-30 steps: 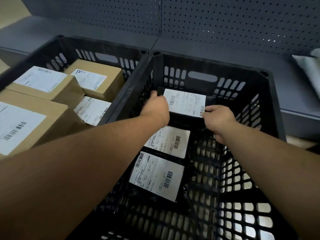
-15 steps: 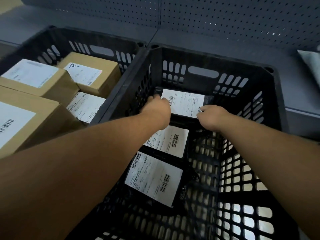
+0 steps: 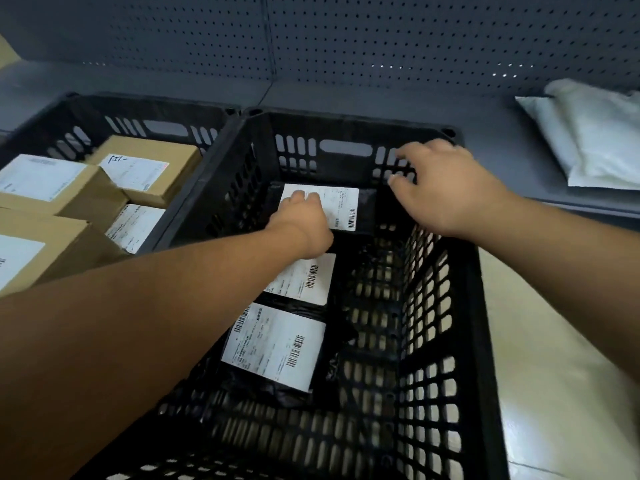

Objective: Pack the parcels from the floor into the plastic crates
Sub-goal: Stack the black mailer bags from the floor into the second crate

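Observation:
A black plastic crate point(image 3: 464, 306) stands in front of me with three black bagged parcels lying in a row along its left side, each bearing a white label. My left hand point(image 3: 304, 220) rests with its fingers on the label of the far parcel point(image 3: 346, 209) at the crate's back wall. The middle parcel point(image 3: 308, 282) and the near parcel point(image 3: 277, 344) lie flat behind my forearm. My right hand point(image 3: 440, 185) hovers over the crate's back right corner with loosely spread fingers, holding nothing.
A second black crate point(image 3: 152, 112) to the left holds several brown cardboard boxes point(image 3: 149, 171) with white labels. White padded bags point(image 3: 595, 133) lie on the grey shelf at the right, under a perforated back panel point(image 3: 381, 39). Pale floor point(image 3: 554, 341) shows right of the crate.
My right hand let go of the far parcel and lifted up and to the right. My left hand slid onto the parcel's label. The parcel now lies flat.

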A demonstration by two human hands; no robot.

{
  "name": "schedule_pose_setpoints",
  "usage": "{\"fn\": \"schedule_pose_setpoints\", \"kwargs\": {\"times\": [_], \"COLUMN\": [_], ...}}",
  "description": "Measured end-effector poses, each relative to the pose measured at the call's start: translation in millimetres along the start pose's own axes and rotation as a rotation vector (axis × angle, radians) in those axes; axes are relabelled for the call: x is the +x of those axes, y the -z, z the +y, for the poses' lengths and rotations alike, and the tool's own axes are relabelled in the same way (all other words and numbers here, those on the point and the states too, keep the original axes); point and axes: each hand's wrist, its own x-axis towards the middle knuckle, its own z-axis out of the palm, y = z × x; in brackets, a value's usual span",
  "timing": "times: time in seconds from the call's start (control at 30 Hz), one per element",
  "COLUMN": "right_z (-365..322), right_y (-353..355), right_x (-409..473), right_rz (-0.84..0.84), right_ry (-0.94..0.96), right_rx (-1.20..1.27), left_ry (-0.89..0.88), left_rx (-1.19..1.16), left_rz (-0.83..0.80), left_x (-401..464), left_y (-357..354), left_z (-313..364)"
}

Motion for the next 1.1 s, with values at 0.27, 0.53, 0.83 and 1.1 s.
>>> {"fn": "schedule_pose_setpoints", "kwargs": {"times": [0.27, 0.53, 0.83, 1.1], "right_z": [73, 140, 239, 308], "right_y": [26, 32, 45, 42], "right_x": [-76, -151, -221, -276], "right_rz": [0.155, 0.129, -0.001, -0.086], "right_ry": [-0.002, -0.089, -0.283, -0.515], "right_rx": [-0.044, -0.085, -0.205, -0.152], "left_ry": [-0.163, -0.479, -0.573, -0.607], "left_rx": [-0.261, -0.375, -0.052, 0.01], "left_rz": [0.219, 0.359, 0.173, -0.037], "left_x": [-31, -88, -123, -155], "left_y": [6, -4, -28, -72], "left_z": [73, 163, 238, 296]}}
